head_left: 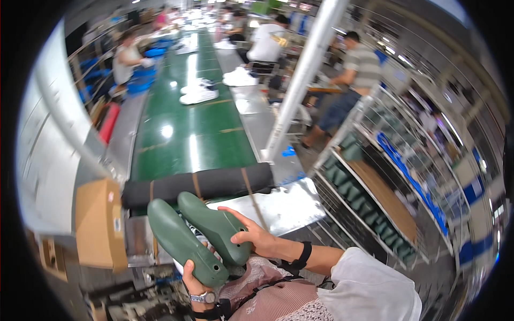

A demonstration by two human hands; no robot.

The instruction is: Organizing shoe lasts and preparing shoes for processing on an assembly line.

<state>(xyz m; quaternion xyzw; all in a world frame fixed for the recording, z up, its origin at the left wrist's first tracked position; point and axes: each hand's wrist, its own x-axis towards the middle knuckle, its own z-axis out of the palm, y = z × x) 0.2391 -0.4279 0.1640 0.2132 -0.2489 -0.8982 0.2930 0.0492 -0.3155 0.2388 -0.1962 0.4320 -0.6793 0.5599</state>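
Two dark green shoe lasts [179, 235] [211, 227] are held side by side in front of my body, toes pointing away toward the conveyor. My left hand [194, 281] is closed round the heel end of the left last, its thumb along the side. Closed on the heel part of the right last is my right hand [256, 238], thumb on top and a finger stretched along its far side. Round holes show near both heels. Something whitish peeks out between and under the lasts; I cannot make out what it is.
A green conveyor belt [187, 134] runs away ahead, with white shoes [198, 92] on it and a black roller [198, 184] at its near end. A cardboard box [100, 224] stands left. At right are a white post [300, 80] and a wire rack [369, 198] of green lasts. Several people work farther off.
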